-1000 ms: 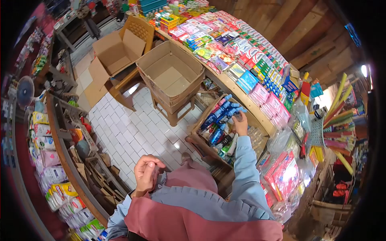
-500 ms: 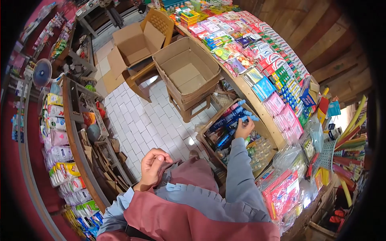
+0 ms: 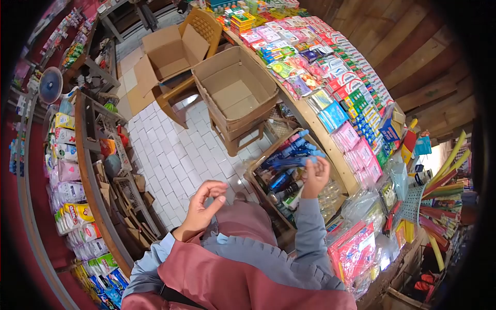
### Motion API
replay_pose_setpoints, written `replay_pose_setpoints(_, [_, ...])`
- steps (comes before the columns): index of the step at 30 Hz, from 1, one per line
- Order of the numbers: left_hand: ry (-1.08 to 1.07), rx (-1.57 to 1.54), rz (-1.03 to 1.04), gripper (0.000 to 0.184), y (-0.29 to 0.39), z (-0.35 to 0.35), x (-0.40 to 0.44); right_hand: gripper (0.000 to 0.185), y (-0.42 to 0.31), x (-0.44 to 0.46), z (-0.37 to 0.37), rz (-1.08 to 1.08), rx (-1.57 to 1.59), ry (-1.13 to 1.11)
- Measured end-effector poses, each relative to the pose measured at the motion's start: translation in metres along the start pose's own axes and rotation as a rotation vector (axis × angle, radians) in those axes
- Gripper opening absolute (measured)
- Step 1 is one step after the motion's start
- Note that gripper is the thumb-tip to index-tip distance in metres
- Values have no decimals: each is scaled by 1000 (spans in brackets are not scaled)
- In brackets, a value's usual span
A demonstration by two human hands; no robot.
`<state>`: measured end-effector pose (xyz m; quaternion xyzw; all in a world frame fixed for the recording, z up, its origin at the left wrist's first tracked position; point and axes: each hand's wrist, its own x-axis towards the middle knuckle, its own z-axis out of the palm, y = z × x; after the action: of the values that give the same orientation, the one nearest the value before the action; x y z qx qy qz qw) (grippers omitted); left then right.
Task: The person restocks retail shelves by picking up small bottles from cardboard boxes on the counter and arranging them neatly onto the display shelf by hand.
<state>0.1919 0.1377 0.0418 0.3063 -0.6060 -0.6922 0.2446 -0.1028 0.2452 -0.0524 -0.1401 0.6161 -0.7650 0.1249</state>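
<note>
My right hand [image 3: 315,178] is over a cardboard carton [image 3: 254,178] of bottles and jars. Its fingers are closed on the light blue cap of a slim blue bottle [image 3: 287,162], which lies tilted and slightly blurred above the others. More blue bottles [image 3: 305,146] with light blue caps lie at the carton's far end, with pink-capped ones beside them. Small clear containers [image 3: 330,200] fill its near right part. In front of my body, my left hand [image 3: 202,207] hangs in the air, thumb and fingers apart, holding nothing.
Along the right, a counter [image 3: 338,170] carries rows of packets and boxes. Beyond the carton, an open cardboard box [image 3: 235,85] stands on a wooden stool [image 3: 232,147]; another box [image 3: 168,51] rests by a chair [image 3: 204,31]. Shelving [image 3: 85,175] with packets runs along the left.
My right hand has lifted and drawn back slightly, pulling a blue bottle up from the others. My left hand's fingers have spread wider. The view has shifted a little.
</note>
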Motion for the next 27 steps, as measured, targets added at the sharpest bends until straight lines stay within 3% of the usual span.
replay_pose_setpoints(3, [-48,289,110,55,23,24,10,32,-65,-34,39,87,6,-360])
replay_pose_setpoints(4, [-101,369,184,70,20,27,14,31,-78,-48,55,152,106,-437])
replay_pose_setpoints(7, [-128,248,1,65,20,31,11,29,-82,-85,89,219,317,-608])
replay_pose_setpoints(10, [-126,-9,-234,49,4,16,-2,28,-61,-79,94,365,364,-711])
replay_pose_setpoints(12, [-40,-125,-270,40,-4,12,-11,28,-13,-49,78,347,98,-607])
replay_pose_setpoints(13, [-22,-145,-268,39,-6,9,-13,28,25,-26,65,358,118,-480])
replay_pose_setpoints(15, [28,-187,-264,39,-8,3,-20,31,72,21,33,131,-130,-301])
replay_pose_setpoints(16, [38,-189,-263,39,-8,0,-23,36,105,46,8,277,-221,-212])
replay_pose_setpoints(21, [113,-207,-253,40,1,-2,-32,51,164,95,-1,-335,-944,-173])
replay_pose_setpoints(24, [138,-171,-227,45,2,-3,-37,47,168,91,11,-356,-966,-76])
replay_pose_setpoints(27, [161,-184,-201,48,-1,-8,-41,39,130,72,31,-105,-907,-65])
